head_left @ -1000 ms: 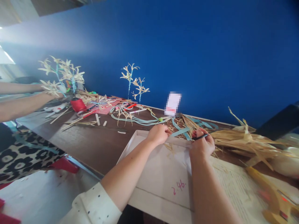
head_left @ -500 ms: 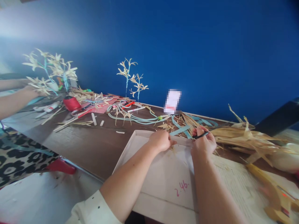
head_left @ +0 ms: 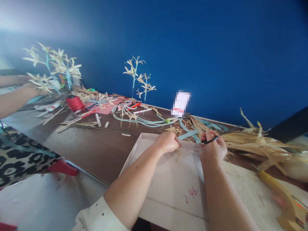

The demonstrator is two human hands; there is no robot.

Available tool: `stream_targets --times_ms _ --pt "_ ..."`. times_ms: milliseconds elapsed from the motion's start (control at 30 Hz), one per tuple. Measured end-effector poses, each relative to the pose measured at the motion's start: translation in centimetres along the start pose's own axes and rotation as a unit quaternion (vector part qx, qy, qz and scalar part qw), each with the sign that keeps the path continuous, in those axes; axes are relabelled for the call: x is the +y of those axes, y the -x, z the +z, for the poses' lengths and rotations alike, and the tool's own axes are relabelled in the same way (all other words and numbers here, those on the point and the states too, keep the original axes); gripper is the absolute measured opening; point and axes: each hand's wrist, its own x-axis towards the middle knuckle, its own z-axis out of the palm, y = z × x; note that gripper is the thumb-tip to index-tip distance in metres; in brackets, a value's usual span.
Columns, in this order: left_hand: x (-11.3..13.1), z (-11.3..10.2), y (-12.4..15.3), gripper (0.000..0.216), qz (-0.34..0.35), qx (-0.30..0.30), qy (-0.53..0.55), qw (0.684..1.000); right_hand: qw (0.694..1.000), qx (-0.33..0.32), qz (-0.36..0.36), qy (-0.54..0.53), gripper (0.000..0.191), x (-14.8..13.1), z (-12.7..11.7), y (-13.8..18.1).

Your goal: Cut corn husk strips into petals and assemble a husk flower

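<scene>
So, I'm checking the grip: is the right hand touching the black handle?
Touching: the head view shows the black handle held in the right hand.

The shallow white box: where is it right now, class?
In the head view, the shallow white box is at bottom centre, with the left hand at its far edge and the light-blue ribbon just beyond.

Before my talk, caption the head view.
Left hand at a white box; right hand holding a dark tool near dried husks.

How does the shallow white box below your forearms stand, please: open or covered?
The box is open: its low far wall and pink writing on its floor show uncovered.
</scene>
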Motion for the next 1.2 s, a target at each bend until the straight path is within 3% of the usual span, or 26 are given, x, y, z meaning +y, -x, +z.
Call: stream_targets --times_ms 267,467,633,1200 --pt "-0.3 -1.5 0.8 0.015 -0.010 -0.010 -0.062 0.998 1.000 -0.008 0.017 0.021 0.029 -0.2 -0.2 0.0" --pt "0.0 -1.0 1.0 0.027 0.026 -0.029 -0.137 0.990 1.000 -0.009 0.020 0.022 0.028 -0.2 -0.2 0.0" --pt "0.1 -0.5 0.8 0.026 0.020 -0.029 -0.184 0.982 0.999 -0.006 0.013 0.031 0.026 -0.3 0.0 0.1" --pt "-0.5 -2.1 1.2 0.019 0.011 -0.027 -0.086 0.996 0.999 -0.011 0.024 0.042 0.031 -0.5 -0.2 0.3"
